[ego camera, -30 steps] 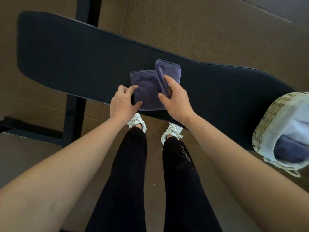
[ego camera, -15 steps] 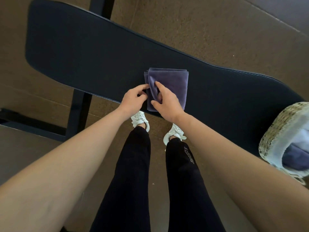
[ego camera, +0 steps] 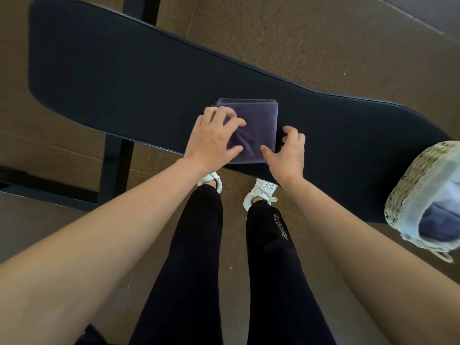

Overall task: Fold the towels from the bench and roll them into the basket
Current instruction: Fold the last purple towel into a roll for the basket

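A purple towel [ego camera: 258, 125], folded into a small rectangle, lies flat on the dark padded bench [ego camera: 124, 70] near its front edge. My left hand [ego camera: 211, 138] rests on the towel's left half with fingers spread, pressing it down. My right hand [ego camera: 286, 153] hovers at the towel's lower right corner, fingers curled and apart, thumb touching the towel's edge. A woven basket [ego camera: 408, 185] with a pale lining sits at the bench's right end, and a dark purple rolled towel [ego camera: 438, 222] lies inside it.
The bench's black metal frame [ego camera: 114, 168] stands on the brown speckled floor at left. My legs in black trousers and white shoes [ego camera: 261, 192] are below the bench's front edge. The long left part of the bench holds nothing.
The towel's right flap was folded over to the left, making a compact rectangle. My left hand moved on top of it and my right hand let go and shifted to the right corner.
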